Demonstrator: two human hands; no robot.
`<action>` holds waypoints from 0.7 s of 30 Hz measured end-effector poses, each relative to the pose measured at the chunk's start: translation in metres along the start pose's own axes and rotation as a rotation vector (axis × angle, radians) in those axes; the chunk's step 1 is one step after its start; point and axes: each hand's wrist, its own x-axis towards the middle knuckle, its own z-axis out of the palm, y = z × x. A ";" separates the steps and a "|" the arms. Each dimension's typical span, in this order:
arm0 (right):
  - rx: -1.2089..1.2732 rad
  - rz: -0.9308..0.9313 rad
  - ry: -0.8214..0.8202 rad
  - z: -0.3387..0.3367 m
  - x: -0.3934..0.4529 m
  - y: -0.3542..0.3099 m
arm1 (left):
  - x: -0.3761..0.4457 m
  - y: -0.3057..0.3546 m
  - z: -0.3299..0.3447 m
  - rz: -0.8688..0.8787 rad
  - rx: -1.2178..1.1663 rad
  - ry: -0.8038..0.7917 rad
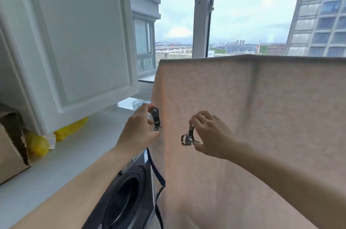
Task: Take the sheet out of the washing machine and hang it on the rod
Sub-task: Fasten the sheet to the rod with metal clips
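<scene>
The beige sheet hangs folded over a rod (itself hidden under the fold) across the frame's right half. The left hand pinches a metal clip at the sheet's left edge. The right hand pinches a second clip at centre, before the sheet. The washing machine sits at lower centre.

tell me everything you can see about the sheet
The sheet is a pale beige, slightly pinkish woven cloth. It is draped over a straight support hidden under its top fold and hangs flat in front of the window, with faint vertical creases. Its left edge falls beside the washing machine, where dark piping shows low down. Neither hand touches it as far as can be seen; both hold metal clips in front of it.
</scene>
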 end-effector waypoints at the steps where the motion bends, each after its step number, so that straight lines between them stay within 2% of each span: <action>1: -0.016 0.010 0.007 -0.002 -0.001 0.013 | 0.007 0.008 0.010 0.016 -0.007 0.011; 10: -0.215 0.020 0.131 -0.039 0.019 0.120 | 0.080 0.083 0.054 0.249 0.043 0.217; 14: -0.354 0.026 0.074 -0.060 0.045 0.152 | 0.114 0.095 0.058 0.312 0.048 0.290; 21: -0.312 0.267 -0.054 -0.075 0.083 0.186 | 0.162 0.103 0.055 0.390 0.010 0.342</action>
